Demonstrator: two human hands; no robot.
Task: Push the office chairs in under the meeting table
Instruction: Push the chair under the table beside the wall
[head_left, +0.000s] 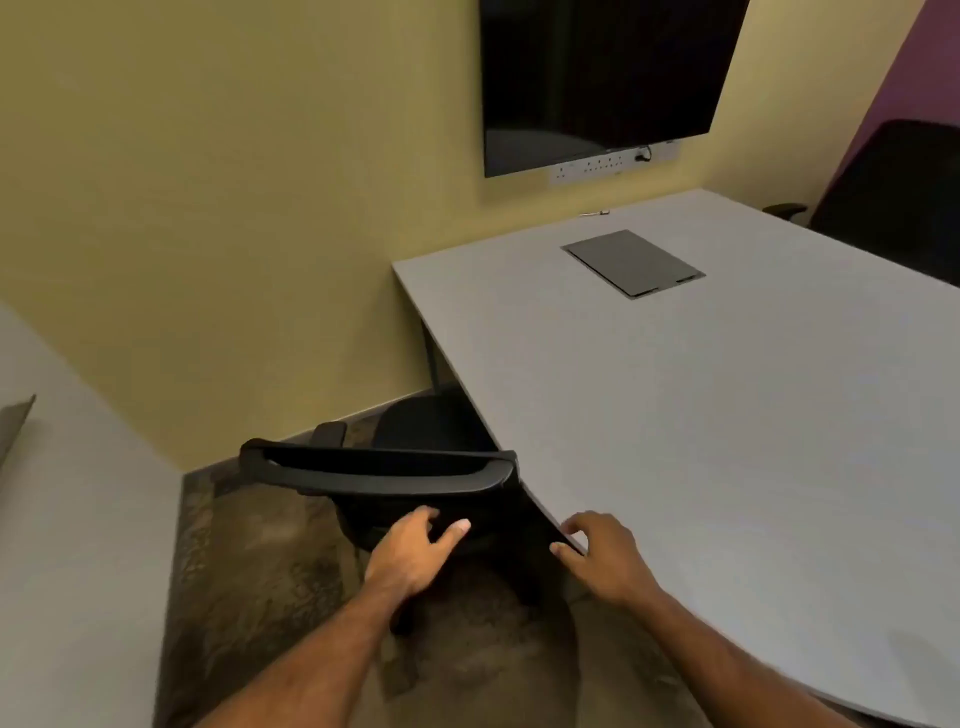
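A black office chair stands at the near left edge of the grey meeting table, its seat partly under the tabletop and its backrest towards me. My left hand lies flat against the back of the backrest, fingers spread. My right hand is at the backrest's right edge, right beside the table's rim, thumb and fingers pinched on that edge. A second black chair stands at the far right side of the table.
A dark cable hatch is set into the tabletop. A black screen hangs on the yellow wall above a socket strip. Another grey surface runs along the left. Brown carpet lies between it and the chair.
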